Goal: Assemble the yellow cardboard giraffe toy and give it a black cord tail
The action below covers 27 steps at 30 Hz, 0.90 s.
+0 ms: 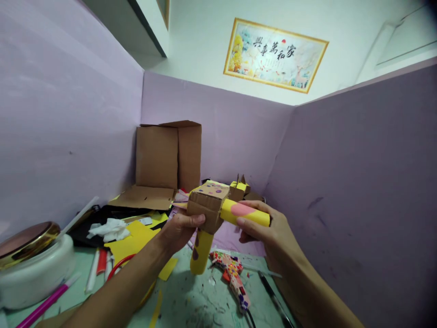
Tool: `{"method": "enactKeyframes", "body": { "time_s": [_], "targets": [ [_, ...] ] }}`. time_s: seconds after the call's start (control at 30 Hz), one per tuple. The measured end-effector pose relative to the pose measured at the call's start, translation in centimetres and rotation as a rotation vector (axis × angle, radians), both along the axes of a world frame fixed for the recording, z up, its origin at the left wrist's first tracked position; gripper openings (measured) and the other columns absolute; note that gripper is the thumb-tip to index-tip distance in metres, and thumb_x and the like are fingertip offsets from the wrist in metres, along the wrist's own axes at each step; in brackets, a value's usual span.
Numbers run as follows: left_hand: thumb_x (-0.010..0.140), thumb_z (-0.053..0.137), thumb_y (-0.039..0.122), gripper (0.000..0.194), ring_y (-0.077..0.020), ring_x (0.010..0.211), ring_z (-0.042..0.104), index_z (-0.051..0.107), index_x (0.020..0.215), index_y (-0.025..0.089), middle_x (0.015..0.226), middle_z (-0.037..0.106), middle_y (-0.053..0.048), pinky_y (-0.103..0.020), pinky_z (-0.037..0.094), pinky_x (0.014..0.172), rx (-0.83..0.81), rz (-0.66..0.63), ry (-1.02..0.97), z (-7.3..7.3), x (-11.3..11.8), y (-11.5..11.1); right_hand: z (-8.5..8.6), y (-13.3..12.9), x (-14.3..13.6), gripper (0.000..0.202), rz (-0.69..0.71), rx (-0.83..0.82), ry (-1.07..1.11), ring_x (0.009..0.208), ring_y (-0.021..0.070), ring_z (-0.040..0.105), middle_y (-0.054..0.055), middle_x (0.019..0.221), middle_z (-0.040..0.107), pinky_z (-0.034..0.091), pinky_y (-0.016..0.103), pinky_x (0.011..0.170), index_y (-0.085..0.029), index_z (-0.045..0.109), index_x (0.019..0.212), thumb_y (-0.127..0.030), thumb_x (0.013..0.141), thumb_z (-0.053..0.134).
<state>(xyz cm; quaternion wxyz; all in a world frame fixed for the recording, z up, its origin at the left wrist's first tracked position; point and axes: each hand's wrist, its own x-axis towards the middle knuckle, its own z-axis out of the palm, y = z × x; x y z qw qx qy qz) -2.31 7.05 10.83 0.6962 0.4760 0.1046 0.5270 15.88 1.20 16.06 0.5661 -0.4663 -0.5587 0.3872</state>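
My left hand (180, 231) grips a small cardboard box (206, 209), its thumb lying along the near face. Purple spots dot the box's top, and a yellow tube (203, 253) with brown spots hangs below it like a leg. Between the fingers and thumb of my right hand (264, 230) is another yellow paper tube (251, 213) with a pink patch. That tube's left end meets the box's right side; whether it is attached cannot be seen. Beneath the hands, a floral-patterned glue gun (234, 278) lies on the table.
A black-handled tool (275, 296) lies at the right. Yellow sheets (134, 241), crumpled tissue (111, 229) and a white jar (41, 269) with a gold-rimmed lid are at left. Behind stand an open cardboard box (157, 157) and a small yellow-topped cardboard piece (239, 189). Purple panels (215, 123) enclose the table.
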Motion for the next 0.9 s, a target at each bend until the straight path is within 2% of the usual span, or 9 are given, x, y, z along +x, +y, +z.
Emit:
{"method": "enactKeyframes", "body": {
  "time_s": [0.17,0.57,0.73,0.9],
  "targets": [
    [0.050,0.080,0.024,0.042,-0.0250,0.083,0.063,0.073,0.090,0.012,0.087,0.075,-0.007,-0.036,0.046,0.078,-0.060,0.060,0.062,-0.3,0.1,0.0,-0.6,-0.3,-0.3,0.045,-0.049,-0.001,-0.002,0.042,0.0100,0.054,-0.001,0.058,0.061,0.049,0.023,0.043,-0.014,0.062,0.091,-0.035,0.054,0.076],
    [0.047,0.081,0.022,0.045,-0.0224,0.078,0.063,0.074,0.090,0.014,0.082,0.075,-0.005,-0.034,0.048,0.077,-0.056,0.041,0.055,-0.6,0.4,-0.3,-1.5,-0.8,-0.3,0.047,-0.063,0.027,0.025,0.044,0.0110,0.055,0.000,0.062,0.062,0.050,0.026,0.045,-0.015,0.062,0.093,-0.036,0.054,0.076],
    [0.046,0.081,0.020,0.043,-0.0201,0.074,0.062,0.075,0.088,0.015,0.078,0.074,-0.004,-0.030,0.047,0.071,-0.052,0.068,0.069,-0.8,0.2,-0.3,-2.1,-0.9,-0.2,0.046,-0.066,0.054,0.009,0.045,0.0120,0.056,-0.001,0.061,0.062,0.050,0.027,0.047,-0.015,0.062,0.095,-0.035,0.056,0.076],
    [0.046,0.080,0.017,0.042,-0.0229,0.077,0.063,0.074,0.088,0.015,0.080,0.074,-0.006,-0.032,0.047,0.073,-0.041,0.042,0.050,-0.7,0.2,-0.2,-2.4,-1.0,-0.1,0.046,-0.057,0.065,0.018,0.045,0.0112,0.056,0.001,0.066,0.063,0.050,0.027,0.046,-0.015,0.062,0.096,-0.035,0.057,0.075]
  ]
}}
